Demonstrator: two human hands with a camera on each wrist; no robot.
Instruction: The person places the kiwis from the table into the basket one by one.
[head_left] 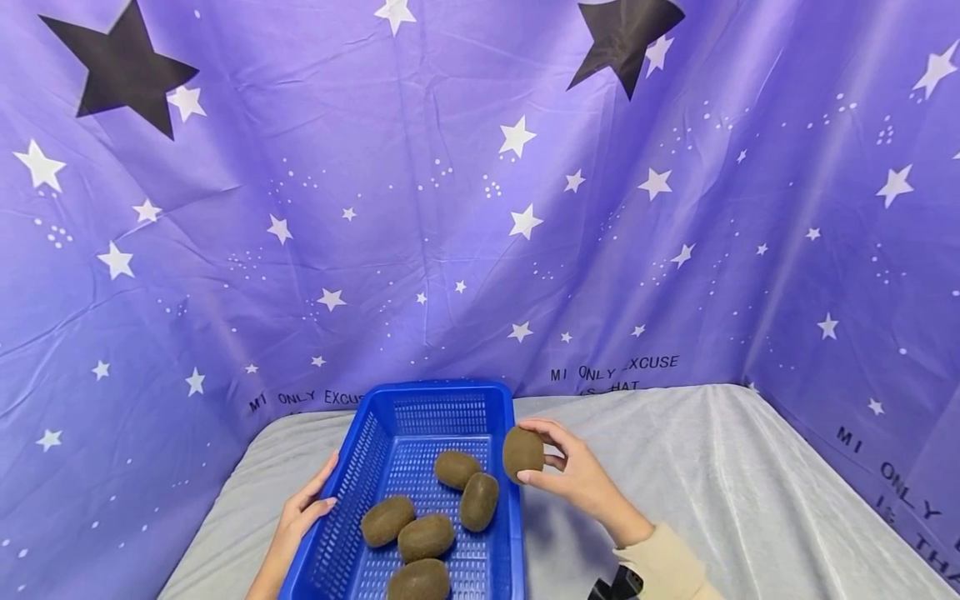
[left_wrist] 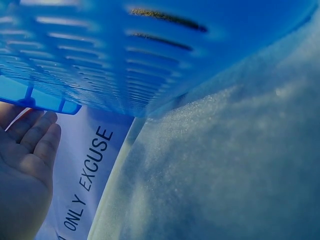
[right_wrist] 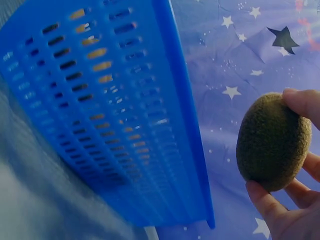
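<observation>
A blue plastic basket (head_left: 513, 533) with slotted walls holds several brown, fuzzy kiwifruits, one of them a kiwifruit (head_left: 478, 502) near its right wall. At the basket's left rim is my left hand (head_left: 300, 508); its thumb and fingers hold the edge. The left wrist view shows the fingers (left_wrist: 37, 132) reaching up under that rim. My right hand (head_left: 573, 471) pinches another kiwifruit (head_left: 522, 455) between thumb and fingertips, just outside the right rim. In the right wrist view this kiwifruit (right_wrist: 272, 142) is up beside the basket wall, at about rim height.
A grey cloth (head_left: 675, 475) covers the table under the basket. Behind and at the sides hangs a purple curtain (head_left: 450, 250) printed with stars and lettering. A black device (head_left: 617, 585) sits by the right sleeve.
</observation>
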